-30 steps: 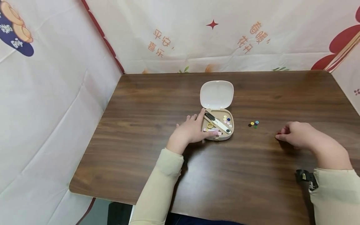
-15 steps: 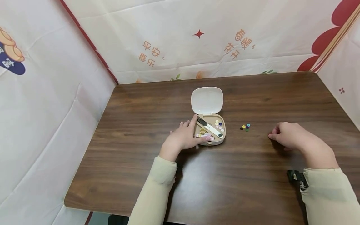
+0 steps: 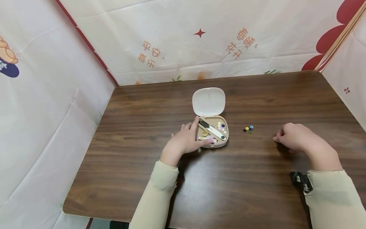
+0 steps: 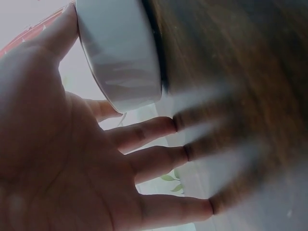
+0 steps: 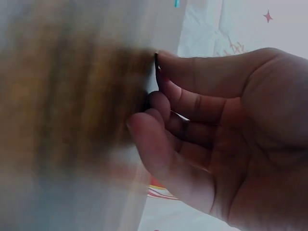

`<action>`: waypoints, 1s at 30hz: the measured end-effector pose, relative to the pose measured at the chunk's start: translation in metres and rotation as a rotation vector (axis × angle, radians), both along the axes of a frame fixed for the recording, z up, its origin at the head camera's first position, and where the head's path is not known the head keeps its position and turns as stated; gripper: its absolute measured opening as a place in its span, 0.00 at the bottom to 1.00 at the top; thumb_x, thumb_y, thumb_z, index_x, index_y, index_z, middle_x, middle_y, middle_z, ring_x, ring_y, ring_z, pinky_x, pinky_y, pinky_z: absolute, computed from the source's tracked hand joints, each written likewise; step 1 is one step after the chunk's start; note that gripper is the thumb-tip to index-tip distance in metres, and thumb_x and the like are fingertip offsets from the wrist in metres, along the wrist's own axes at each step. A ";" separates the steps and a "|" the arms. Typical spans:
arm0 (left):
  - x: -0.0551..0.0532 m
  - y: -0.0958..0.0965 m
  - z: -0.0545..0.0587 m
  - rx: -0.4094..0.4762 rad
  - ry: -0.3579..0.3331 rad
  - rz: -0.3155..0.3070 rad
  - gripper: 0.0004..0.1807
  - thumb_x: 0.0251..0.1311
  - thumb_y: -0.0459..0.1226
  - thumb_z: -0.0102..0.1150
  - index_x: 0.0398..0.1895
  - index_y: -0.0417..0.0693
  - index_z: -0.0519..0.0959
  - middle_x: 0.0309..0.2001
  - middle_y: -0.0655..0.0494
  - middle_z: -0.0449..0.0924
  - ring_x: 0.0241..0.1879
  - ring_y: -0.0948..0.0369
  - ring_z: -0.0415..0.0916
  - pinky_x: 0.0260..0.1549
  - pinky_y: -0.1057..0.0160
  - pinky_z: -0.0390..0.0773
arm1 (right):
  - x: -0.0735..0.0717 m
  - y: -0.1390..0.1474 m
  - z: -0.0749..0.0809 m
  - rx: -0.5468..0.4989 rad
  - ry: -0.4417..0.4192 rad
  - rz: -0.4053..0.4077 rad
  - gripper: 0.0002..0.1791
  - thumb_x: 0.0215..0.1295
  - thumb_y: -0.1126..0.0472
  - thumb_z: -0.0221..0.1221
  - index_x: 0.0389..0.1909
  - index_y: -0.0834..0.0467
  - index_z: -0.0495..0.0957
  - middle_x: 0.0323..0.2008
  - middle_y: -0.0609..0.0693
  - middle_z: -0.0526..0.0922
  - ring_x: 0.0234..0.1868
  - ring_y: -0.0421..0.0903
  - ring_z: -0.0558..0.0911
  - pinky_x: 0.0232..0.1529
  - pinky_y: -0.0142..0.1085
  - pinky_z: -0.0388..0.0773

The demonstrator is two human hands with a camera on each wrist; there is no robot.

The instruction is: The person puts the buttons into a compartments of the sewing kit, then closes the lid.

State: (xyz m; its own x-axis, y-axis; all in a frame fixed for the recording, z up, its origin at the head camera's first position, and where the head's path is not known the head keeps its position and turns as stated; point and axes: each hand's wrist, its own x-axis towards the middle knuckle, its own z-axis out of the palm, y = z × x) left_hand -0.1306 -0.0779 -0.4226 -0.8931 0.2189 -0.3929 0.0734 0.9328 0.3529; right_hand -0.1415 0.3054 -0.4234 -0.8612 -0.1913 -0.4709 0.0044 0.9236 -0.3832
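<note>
Where the white case [image 3: 220,145] stands on the table [image 3: 257,178] with its lid [image 3: 208,101] raised, I read the left hand [image 3: 183,140] at its left side: fingers extended, index finger and thumb touching the case. Inside the case, note the yellow ring [image 3: 204,134], the white-and-black tool [image 3: 214,130] lying diagonally, and small discs [image 3: 223,125]. Right of the case, coloured discs [image 3: 247,128] lie clustered. Farther right, the right hand [image 3: 298,136] bends its fingers close to the table; I cannot tell whether they pinch anything.

Case [image 3: 213,121] on table [image 3: 128,152], buttons [image 3: 247,128] to its right (others [image 3: 223,125] inside)
</note>
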 end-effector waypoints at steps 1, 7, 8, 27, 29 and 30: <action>0.000 0.001 0.000 0.001 0.004 -0.001 0.62 0.62 0.78 0.52 0.89 0.69 0.33 0.87 0.46 0.52 0.87 0.45 0.47 0.73 0.22 0.56 | -0.001 0.002 0.001 -0.019 -0.006 0.006 0.15 0.78 0.57 0.57 0.30 0.60 0.77 0.25 0.50 0.74 0.23 0.46 0.80 0.28 0.38 0.76; -0.002 0.006 -0.003 -0.009 0.003 -0.008 0.62 0.62 0.79 0.51 0.89 0.70 0.33 0.86 0.47 0.53 0.87 0.46 0.48 0.73 0.22 0.57 | -0.004 0.009 0.011 -0.109 -0.019 0.024 0.15 0.79 0.58 0.57 0.32 0.62 0.77 0.21 0.46 0.72 0.23 0.45 0.75 0.28 0.38 0.73; -0.001 0.007 -0.003 -0.012 0.000 -0.010 0.62 0.62 0.79 0.51 0.89 0.70 0.33 0.86 0.47 0.53 0.87 0.46 0.48 0.73 0.22 0.57 | -0.003 0.008 0.013 -0.113 -0.006 0.028 0.14 0.80 0.58 0.56 0.34 0.63 0.78 0.21 0.46 0.72 0.23 0.45 0.74 0.28 0.38 0.72; 0.002 0.000 0.002 0.010 -0.002 0.010 0.62 0.61 0.78 0.54 0.89 0.69 0.34 0.86 0.46 0.53 0.87 0.46 0.47 0.73 0.21 0.56 | -0.005 -0.094 0.053 -0.205 0.293 0.107 0.10 0.75 0.56 0.61 0.38 0.60 0.83 0.30 0.48 0.81 0.31 0.44 0.75 0.35 0.37 0.70; 0.002 0.000 0.002 0.008 0.005 0.007 0.62 0.61 0.78 0.53 0.89 0.69 0.35 0.86 0.46 0.53 0.87 0.45 0.48 0.73 0.21 0.56 | -0.004 -0.102 0.050 -0.226 0.304 0.115 0.10 0.76 0.57 0.62 0.38 0.59 0.83 0.30 0.48 0.81 0.31 0.44 0.75 0.35 0.37 0.71; 0.002 0.000 0.001 0.011 0.006 0.005 0.62 0.62 0.78 0.53 0.89 0.69 0.35 0.86 0.46 0.53 0.87 0.45 0.48 0.73 0.21 0.56 | -0.004 -0.106 0.049 -0.235 0.307 0.119 0.10 0.75 0.57 0.62 0.37 0.59 0.83 0.30 0.48 0.81 0.32 0.44 0.76 0.36 0.37 0.71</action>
State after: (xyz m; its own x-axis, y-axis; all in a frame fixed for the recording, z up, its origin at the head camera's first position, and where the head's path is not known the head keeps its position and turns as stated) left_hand -0.1290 -0.0782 -0.4212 -0.8966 0.2184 -0.3852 0.0708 0.9294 0.3623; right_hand -0.1453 0.1995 -0.3746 -0.9204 -0.3700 -0.1267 -0.2447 0.7976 -0.5513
